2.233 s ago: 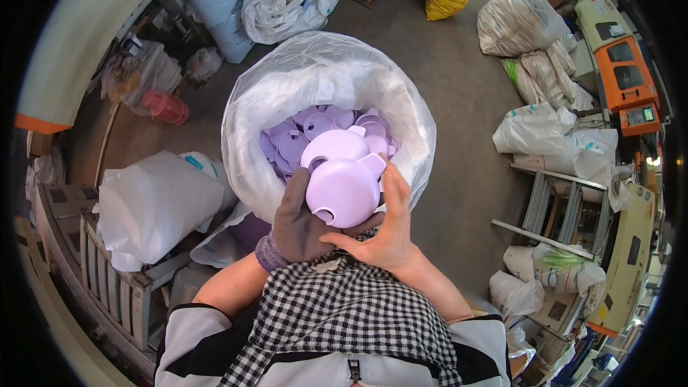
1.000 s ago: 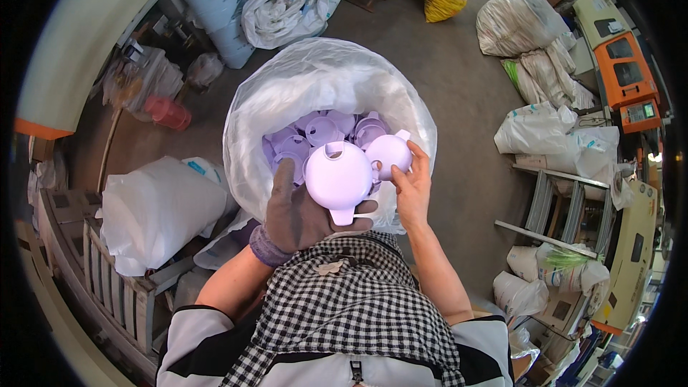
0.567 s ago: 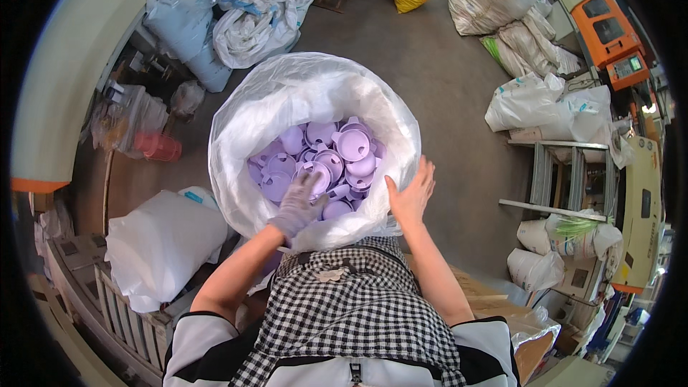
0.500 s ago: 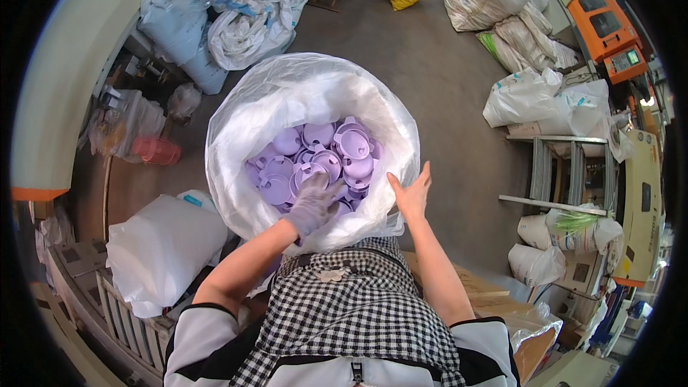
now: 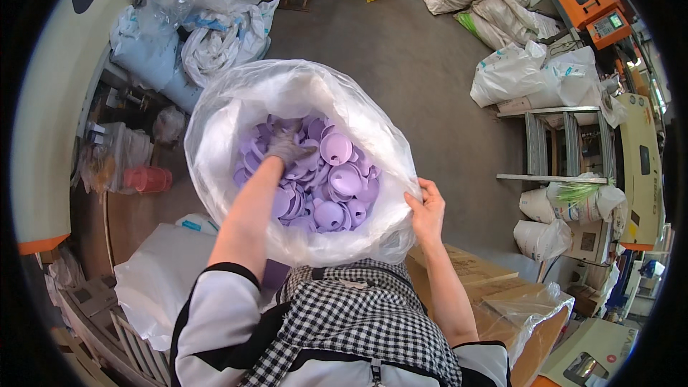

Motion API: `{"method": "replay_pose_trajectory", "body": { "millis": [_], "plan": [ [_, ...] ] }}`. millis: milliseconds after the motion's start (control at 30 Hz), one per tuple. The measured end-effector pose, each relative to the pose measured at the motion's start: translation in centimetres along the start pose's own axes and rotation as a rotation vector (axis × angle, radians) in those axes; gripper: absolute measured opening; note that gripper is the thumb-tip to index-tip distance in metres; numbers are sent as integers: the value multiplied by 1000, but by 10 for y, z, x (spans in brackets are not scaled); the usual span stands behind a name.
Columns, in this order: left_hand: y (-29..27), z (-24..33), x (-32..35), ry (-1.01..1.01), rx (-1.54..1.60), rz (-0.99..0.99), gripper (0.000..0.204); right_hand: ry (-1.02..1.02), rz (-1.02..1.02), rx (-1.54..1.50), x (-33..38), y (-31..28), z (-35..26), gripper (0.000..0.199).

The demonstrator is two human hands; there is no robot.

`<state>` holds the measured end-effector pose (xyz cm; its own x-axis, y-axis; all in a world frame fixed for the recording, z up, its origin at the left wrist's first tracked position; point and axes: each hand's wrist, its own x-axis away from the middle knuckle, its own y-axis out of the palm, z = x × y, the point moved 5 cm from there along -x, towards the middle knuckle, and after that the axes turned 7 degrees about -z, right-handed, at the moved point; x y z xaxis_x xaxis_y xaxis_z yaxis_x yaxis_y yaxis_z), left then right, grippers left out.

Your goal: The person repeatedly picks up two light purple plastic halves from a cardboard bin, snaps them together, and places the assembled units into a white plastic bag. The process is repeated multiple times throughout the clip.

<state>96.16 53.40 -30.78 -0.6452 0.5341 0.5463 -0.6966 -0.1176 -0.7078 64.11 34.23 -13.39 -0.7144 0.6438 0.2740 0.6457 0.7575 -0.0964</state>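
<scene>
While reaching deep into the clear plastic sack (image 5: 236,122), gloved left hand (image 5: 285,149) rests, fingers loosely curled, on lilac plastic funnels (image 5: 337,186) | bare right hand (image 5: 428,209) pinches sack's near-right rim | funnels likely light, rigid, slick; grip by rim.

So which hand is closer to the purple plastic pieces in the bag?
Left. The gloved left hand is down among the purple pieces, touching them. The bare right hand grips the clear bag's rim, outside the pile.

1 clear bag (image 5: 236,111), dozens purple lids (image 5: 335,180), 2 hands: left hand (image 5: 287,149), right hand (image 5: 427,209).
</scene>
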Motion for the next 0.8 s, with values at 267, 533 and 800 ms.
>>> {"method": "replay_pose_trajectory", "body": {
  "millis": [267, 533, 800],
  "plan": [
    [102, 109, 86, 379, -450, -415, 98, 22, 21, 80, -1, 6, -2, 27],
    [112, -55, 116, 376, -341, -612, 90, -11, 144, 253, 24, -16, 8, 34],
    [91, -28, 101, 301, -795, -558, 117, -85, -272, 362, 138, -58, -50, 46]
  ]
}}
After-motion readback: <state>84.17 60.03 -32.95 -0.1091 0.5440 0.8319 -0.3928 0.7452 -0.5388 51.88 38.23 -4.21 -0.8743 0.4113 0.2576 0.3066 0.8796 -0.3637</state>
